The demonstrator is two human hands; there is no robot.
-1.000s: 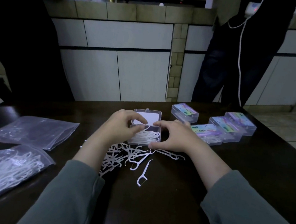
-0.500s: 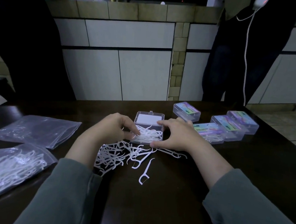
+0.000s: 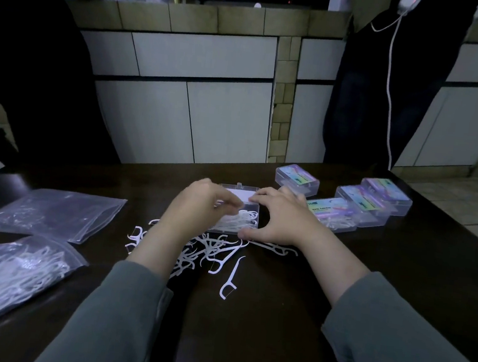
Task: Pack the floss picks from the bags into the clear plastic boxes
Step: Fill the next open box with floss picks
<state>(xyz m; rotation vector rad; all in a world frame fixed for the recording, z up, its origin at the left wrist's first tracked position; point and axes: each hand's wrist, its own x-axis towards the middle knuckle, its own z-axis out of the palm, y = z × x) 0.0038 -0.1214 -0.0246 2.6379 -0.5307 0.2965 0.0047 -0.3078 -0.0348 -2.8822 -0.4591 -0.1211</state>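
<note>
Open box [image 3: 251, 211] sits mid-table, lid folded back away from me, so picks can be laid in from the near side. Right hand [image 3: 283, 224] brackets its right wall, thumb at the near corner, fingers curled round the far edge: I read this as steadying a light box that would skid. Left hand [image 3: 200, 203] hovers over the tray, fingers bent and drawn together over the picks inside; motion blur there, so I cannot tell whether it pinches any.

Loose floss picks [image 3: 210, 254] lie heaped just in front of the box, within easy reach of both hands. One stray pick [image 3: 229, 279] lies nearer me. Full bag [image 3: 10, 272] and a flatter, nearly empty bag [image 3: 50, 213] are parked on the left, apart from the work. Four closed boxes [image 3: 372, 204] are grouped on the right, presumably finished.

Labels: colourful cards under each closed lid [image 3: 296, 176], print too small to read. Open lid holds a white card, blank from here.
</note>
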